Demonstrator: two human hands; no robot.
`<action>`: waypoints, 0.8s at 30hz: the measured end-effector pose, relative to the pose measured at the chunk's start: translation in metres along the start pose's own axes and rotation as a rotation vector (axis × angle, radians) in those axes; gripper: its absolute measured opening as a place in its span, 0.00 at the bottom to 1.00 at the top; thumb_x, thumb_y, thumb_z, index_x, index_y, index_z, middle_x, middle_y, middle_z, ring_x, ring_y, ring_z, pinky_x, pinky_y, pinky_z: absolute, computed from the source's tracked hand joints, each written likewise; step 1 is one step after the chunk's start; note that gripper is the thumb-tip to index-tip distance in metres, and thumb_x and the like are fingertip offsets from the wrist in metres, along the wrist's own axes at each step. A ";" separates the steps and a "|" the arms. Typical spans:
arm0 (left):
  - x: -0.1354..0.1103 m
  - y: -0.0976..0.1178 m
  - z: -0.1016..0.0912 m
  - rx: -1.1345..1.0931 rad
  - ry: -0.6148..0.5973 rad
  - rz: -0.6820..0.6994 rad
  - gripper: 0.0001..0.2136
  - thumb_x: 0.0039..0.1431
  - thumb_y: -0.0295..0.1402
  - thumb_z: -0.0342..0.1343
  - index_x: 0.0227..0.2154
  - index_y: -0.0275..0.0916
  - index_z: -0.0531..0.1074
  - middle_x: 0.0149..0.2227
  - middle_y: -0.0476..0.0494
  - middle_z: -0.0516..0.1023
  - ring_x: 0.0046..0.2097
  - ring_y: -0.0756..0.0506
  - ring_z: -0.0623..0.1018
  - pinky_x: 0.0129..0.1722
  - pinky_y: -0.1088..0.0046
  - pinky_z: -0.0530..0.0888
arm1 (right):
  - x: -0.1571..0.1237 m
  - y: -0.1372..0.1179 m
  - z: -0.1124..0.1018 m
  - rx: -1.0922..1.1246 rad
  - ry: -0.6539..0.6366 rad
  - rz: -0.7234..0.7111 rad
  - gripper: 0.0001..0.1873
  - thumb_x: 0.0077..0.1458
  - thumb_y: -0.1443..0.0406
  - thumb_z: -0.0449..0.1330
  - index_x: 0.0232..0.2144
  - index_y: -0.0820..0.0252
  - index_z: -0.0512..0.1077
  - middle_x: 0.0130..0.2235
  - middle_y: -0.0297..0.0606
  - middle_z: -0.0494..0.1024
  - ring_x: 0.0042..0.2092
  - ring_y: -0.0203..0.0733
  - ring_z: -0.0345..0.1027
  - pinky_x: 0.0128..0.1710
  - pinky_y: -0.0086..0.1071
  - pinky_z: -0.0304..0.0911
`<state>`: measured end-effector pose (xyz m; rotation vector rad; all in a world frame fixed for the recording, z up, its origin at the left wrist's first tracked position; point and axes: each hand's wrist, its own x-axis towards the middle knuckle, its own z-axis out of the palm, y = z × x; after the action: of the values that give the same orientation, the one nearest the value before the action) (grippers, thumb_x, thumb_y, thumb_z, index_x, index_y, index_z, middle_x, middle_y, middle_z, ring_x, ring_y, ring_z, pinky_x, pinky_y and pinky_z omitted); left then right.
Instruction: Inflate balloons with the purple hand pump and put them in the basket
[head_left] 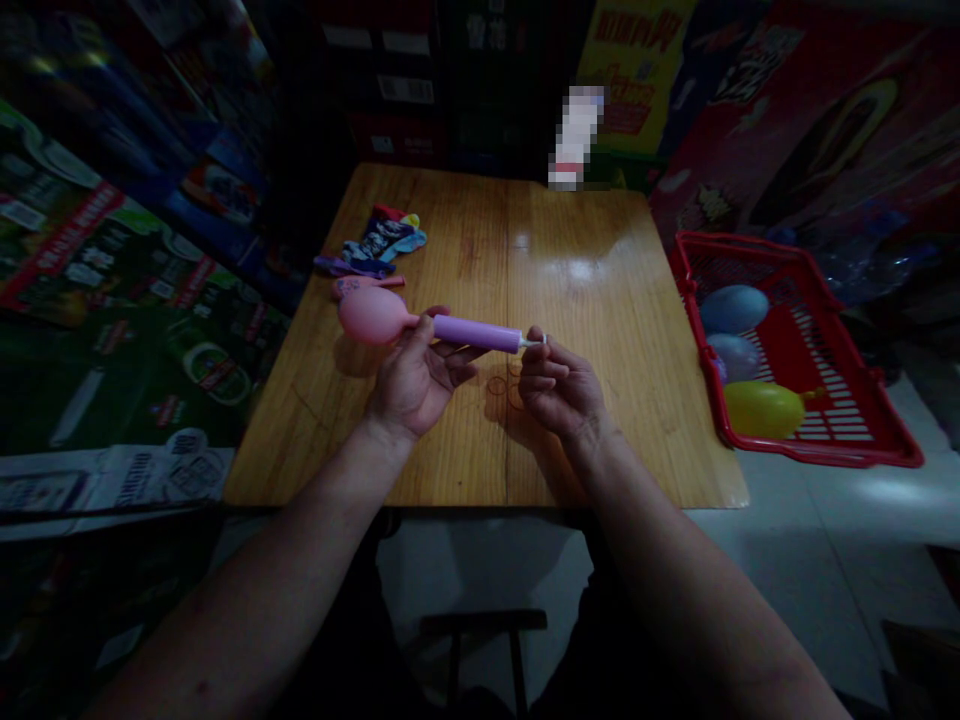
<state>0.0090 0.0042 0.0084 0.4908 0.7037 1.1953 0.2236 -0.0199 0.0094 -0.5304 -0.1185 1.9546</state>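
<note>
A partly inflated pink balloon (373,315) is fitted on the tip of a purple balloon pump (477,334), both held above the wooden table. My left hand (420,378) is closed around the joint, thumb on the balloon's neck and fingers under the pump's front end. At the other end, my right hand (559,385) pinches the white handle, and a short stretch of white rod shows. Several rubber bands (497,386) lie on the table below, partly hidden by my right hand. Flat, uninflated balloons (382,240) are heaped behind the pink one.
The wooden table (600,290) stands in front of me. To its right is a red basket (825,350) with a blue balloon (733,309) and a yellow balloon (763,409). Stacked cartons (202,350) crowd the left side. A stool (484,622) shows below.
</note>
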 end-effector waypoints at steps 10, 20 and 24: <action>-0.006 0.003 -0.001 0.045 0.007 0.051 0.17 0.68 0.47 0.61 0.54 0.47 0.74 0.45 0.42 0.84 0.46 0.38 0.86 0.32 0.70 0.81 | -0.002 0.008 0.003 -0.004 0.021 -0.002 0.10 0.73 0.69 0.53 0.40 0.58 0.74 0.28 0.26 0.76 0.20 0.24 0.54 0.23 0.17 0.59; 0.003 0.014 -0.003 0.034 0.053 0.063 0.19 0.69 0.48 0.60 0.57 0.46 0.74 0.42 0.42 0.84 0.46 0.38 0.86 0.33 0.72 0.79 | -0.004 -0.007 0.007 0.022 0.017 0.024 0.15 0.73 0.69 0.49 0.40 0.58 0.75 0.29 0.26 0.76 0.19 0.23 0.55 0.21 0.17 0.57; 0.003 0.017 -0.005 0.029 0.035 0.124 0.21 0.69 0.49 0.59 0.59 0.47 0.72 0.46 0.41 0.85 0.49 0.37 0.85 0.33 0.73 0.80 | -0.007 -0.017 0.004 0.038 -0.020 -0.063 0.17 0.73 0.71 0.46 0.40 0.58 0.74 0.27 0.25 0.76 0.18 0.23 0.54 0.21 0.17 0.59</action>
<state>-0.0058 0.0120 0.0160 0.5450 0.7297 1.3137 0.2381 -0.0180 0.0204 -0.4771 -0.1087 1.8975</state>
